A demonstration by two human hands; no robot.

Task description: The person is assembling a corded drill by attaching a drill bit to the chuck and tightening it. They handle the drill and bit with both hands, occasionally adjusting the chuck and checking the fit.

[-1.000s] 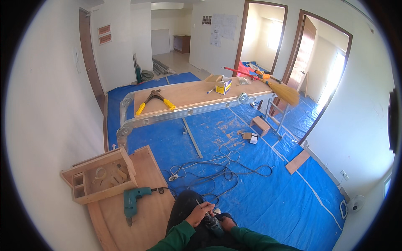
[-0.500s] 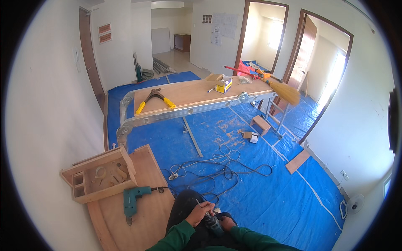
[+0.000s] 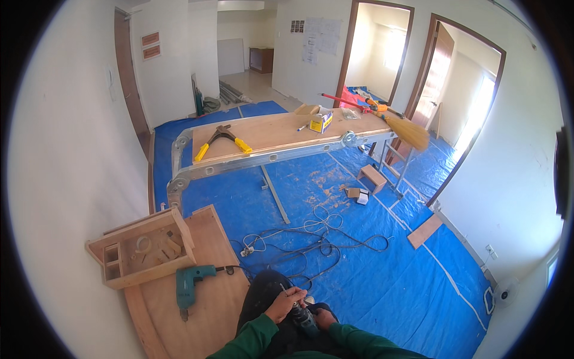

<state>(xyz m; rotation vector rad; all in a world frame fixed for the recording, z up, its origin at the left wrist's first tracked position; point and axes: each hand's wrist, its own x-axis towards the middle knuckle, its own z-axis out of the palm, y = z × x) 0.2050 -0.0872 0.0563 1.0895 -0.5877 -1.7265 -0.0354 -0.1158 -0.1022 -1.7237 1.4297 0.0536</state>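
In my lap, a dark teal power drill [image 3: 306, 323] lies between my hands with its front end toward my left fingers. My left hand [image 3: 283, 306] is closed, with fingertips pinched at the front end of the drill; a thin metal piece like a bit shows just above the fingers. Against the drill's other side, my right hand [image 3: 324, 319] is closed around its rear part, the fingers partly hidden. A second teal drill [image 3: 188, 291] with a cord rests on the plywood sheet [image 3: 216, 299] to my left.
Beyond the drill stands a wooden tray [image 3: 149, 276] with small parts inside. Tangled cords [image 3: 323, 245] lie on the blue floor sheet [image 3: 388, 293]. Ahead, a plywood-topped ladder platform [image 3: 269, 131] carries yellow-handled pliers-like tool [image 3: 223, 133], a small box [image 3: 321, 122] and a broom [image 3: 408, 132].
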